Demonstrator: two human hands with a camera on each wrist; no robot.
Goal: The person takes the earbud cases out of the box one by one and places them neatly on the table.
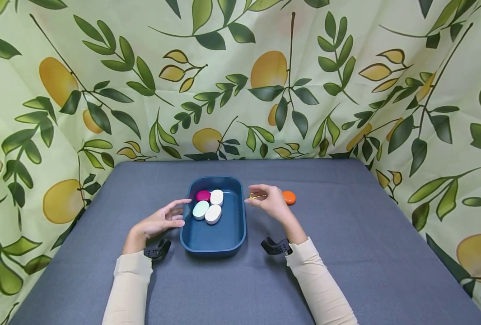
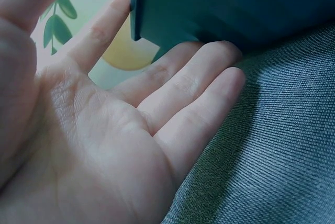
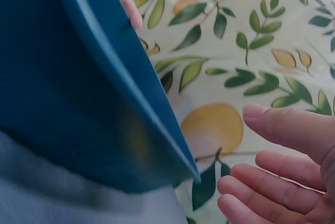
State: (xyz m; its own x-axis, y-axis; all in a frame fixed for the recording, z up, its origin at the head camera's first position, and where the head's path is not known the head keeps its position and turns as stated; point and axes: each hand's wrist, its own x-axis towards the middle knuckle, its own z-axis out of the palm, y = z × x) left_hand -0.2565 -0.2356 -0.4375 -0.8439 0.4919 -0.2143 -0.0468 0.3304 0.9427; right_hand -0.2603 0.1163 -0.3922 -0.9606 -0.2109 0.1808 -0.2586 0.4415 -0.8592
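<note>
A deep blue rectangular tub (image 1: 217,248) holds several smooth oval pieces: a magenta one (image 1: 203,196), a pale mint one (image 1: 201,210) and two white ones (image 1: 213,214). At the tub's left side is my left hand (image 1: 159,221), its index fingertip touching the rim and the other fingers loosely bent close to the outer wall (image 2: 220,9). Just off the right wall, my right hand (image 1: 266,201) has its thumb and fingers half bent and apart. A thin bit of a yellow thing (image 1: 258,196) shows between them, mostly hidden. In the right wrist view nothing shows between thumb and fingers (image 3: 272,182).
An orange oval piece (image 1: 289,197) lies on the grey cloth-covered table (image 1: 325,280), just right of my right hand. Behind the table and along both sides hangs a curtain (image 1: 232,113) printed with leaves and lemons. Each wrist wears a black band (image 1: 276,246).
</note>
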